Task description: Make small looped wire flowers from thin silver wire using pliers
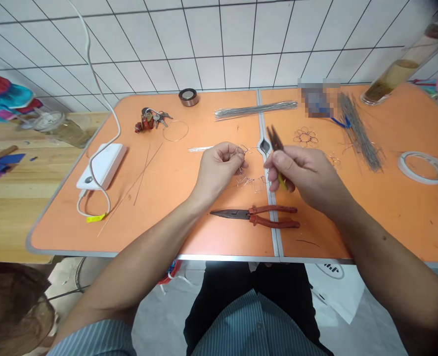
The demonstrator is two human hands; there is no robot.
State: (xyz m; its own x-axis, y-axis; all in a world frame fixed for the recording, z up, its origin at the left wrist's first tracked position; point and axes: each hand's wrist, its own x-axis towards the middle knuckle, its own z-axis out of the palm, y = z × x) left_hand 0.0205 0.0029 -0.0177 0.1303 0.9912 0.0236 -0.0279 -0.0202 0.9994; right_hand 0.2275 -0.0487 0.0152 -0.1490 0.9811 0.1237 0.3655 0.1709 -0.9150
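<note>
Between the fingertips of my left hand (221, 165) I pinch a thin wire ring with small loops (254, 180), which hangs just over the orange table. My right hand (300, 173) is closed round small pliers (276, 141) with yellow handles, their dark jaws pointing up and away from me. The jaws are apart from the wire. Below both hands lie long-nose pliers (256, 216) with red handles, tips to the left. Beyond my right hand rests a flower-shaped wire piece (306, 137). Another looped wire piece (333, 159) is partly hidden behind that hand.
A bundle of straight wires (256, 110) lies at the back, with a darker bundle (362, 133) to the right. A tape ring (422, 167), a tilted bottle (393, 79), keys (154, 118), a black tape roll (188, 97) and a corded white power bank (102, 168) surround the work area.
</note>
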